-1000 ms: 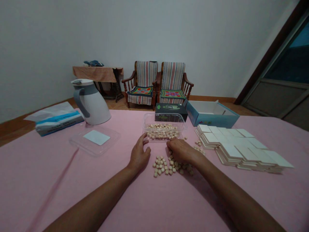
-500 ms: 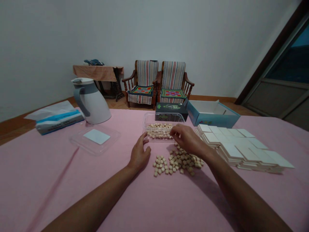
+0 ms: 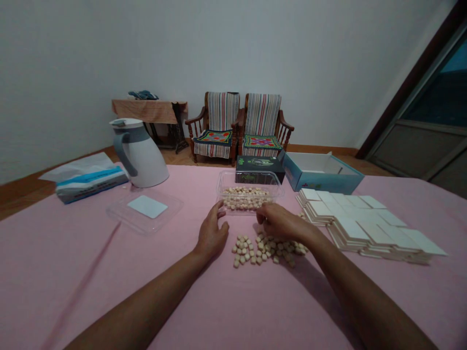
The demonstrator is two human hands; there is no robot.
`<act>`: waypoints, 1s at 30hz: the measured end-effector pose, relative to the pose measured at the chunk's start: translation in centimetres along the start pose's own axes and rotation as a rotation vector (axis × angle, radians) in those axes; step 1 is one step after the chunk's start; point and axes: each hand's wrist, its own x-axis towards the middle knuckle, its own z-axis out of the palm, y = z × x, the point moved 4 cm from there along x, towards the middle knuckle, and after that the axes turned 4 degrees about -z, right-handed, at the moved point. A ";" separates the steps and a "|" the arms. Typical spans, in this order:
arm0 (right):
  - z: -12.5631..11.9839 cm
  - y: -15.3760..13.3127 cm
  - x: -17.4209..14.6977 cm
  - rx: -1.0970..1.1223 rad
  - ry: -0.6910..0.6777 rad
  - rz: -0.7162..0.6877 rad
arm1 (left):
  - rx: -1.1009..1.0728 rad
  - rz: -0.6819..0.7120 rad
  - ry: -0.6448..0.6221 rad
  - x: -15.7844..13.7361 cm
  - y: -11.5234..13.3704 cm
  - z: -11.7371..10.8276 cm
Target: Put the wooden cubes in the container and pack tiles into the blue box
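Note:
A clear plastic box (image 3: 249, 176) stands on the pink cloth, partly filled with small pale wooden cubes (image 3: 245, 198). My left hand (image 3: 212, 232) is open with its fingers stretched out, the fingertips at the box's near left corner. Just in front of the box's near right corner is my right hand (image 3: 279, 221), above a loose pile of the same cubes (image 3: 268, 250). Its fingers are curled downward, and whatever they hold is hidden. The hand covers part of the pile.
To the right lie stacked white square tiles (image 3: 359, 216). Behind are a black box (image 3: 260, 165) and an open blue box (image 3: 321, 179). On the left stand a white jug (image 3: 146, 160), a tissue pack (image 3: 91, 183) and a clear lid (image 3: 144, 211) with a white label.
My right hand has dropped from the box's right rim to the loose cubes in front of it. My left hand keeps its place at the box.

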 end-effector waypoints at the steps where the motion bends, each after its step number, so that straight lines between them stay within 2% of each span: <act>1: -0.9 0.0 -0.1 0.032 0.075 -0.013 | 0.001 0.000 -0.002 0.0 0.0 0.0; 5: -4.3 0.4 -0.8 0.092 0.518 -0.015 | -0.008 -0.009 -0.007 0.1 -0.1 0.0; 7: -4.8 0.5 -0.9 0.106 0.620 -0.026 | -0.018 -0.012 -0.007 0.1 -0.1 0.0; 9: -4.1 0.5 -0.7 0.101 0.528 -0.044 | -0.022 -0.010 -0.007 0.1 -0.1 0.0; 14: -0.2 0.2 -0.1 0.053 0.023 -0.040 | -0.033 0.005 -0.012 0.1 -0.1 0.1; 16: 1.0 -0.1 0.1 0.028 -0.078 -0.039 | -0.037 0.002 -0.010 0.1 -0.1 0.0; 18: 1.8 -0.4 0.2 -0.002 -0.122 -0.055 | -0.037 0.002 -0.005 0.1 -0.1 0.0; 22: 2.0 -1.0 0.4 -0.036 -0.121 -0.068 | -0.022 0.005 0.002 0.0 0.1 0.0; 25: 0.7 -0.9 0.1 0.001 -0.063 -0.056 | -0.020 -0.004 0.004 0.0 0.1 -0.1; 27: -0.9 -0.6 -0.1 0.046 0.054 -0.056 | -0.018 -0.005 0.004 0.0 0.0 0.0; 30: -3.5 0.1 -0.5 0.091 0.358 -0.017 | -0.021 -0.002 -0.001 0.0 -0.1 0.0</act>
